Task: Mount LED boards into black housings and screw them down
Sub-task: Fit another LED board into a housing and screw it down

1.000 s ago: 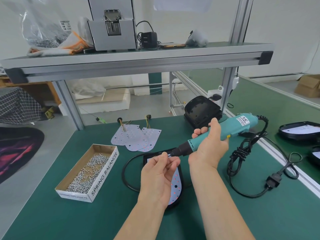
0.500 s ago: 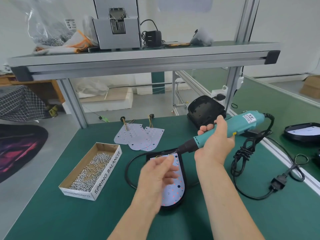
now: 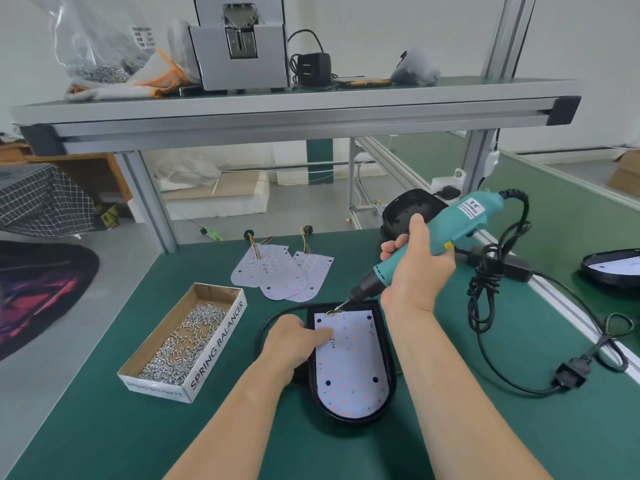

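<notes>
A flat white LED board (image 3: 349, 365) dotted with small red and orange parts lies inside a shallow black plastic housing (image 3: 390, 372), which rests on the green bench mat (image 3: 104, 427) straight in front of the person. The left hand (image 3: 292, 344) lies over the housing's left rim, its index finger stretched straight and pressing on the upper left part of the board; how the other fingers lie cannot be told. The right hand (image 3: 417, 268) is wrapped around a teal electric screwdriver (image 3: 464, 220), fingers and thumb clamped on its barrel. The tool is tilted, its dark nose pointing down and to the left, and the thin bit meets the board's top edge just beside a small bunch of yellow wires (whether a screw sits on the tip is too small to tell). A black power cord (image 3: 485, 282) runs from the tool's rear end into a tied bundle and trails across the mat to a plug.

Left of the housing stands an open cardboard box (image 3: 218, 344) marked SPRING BALANCER, holding a heap of small silver screws (image 3: 187, 337). Beyond it, several spare white LED boards (image 3: 277, 271) overlap flat on the mat, wires at their far ends. An empty black housing (image 3: 405, 213) sits at the mat's far edge behind the right hand
</notes>
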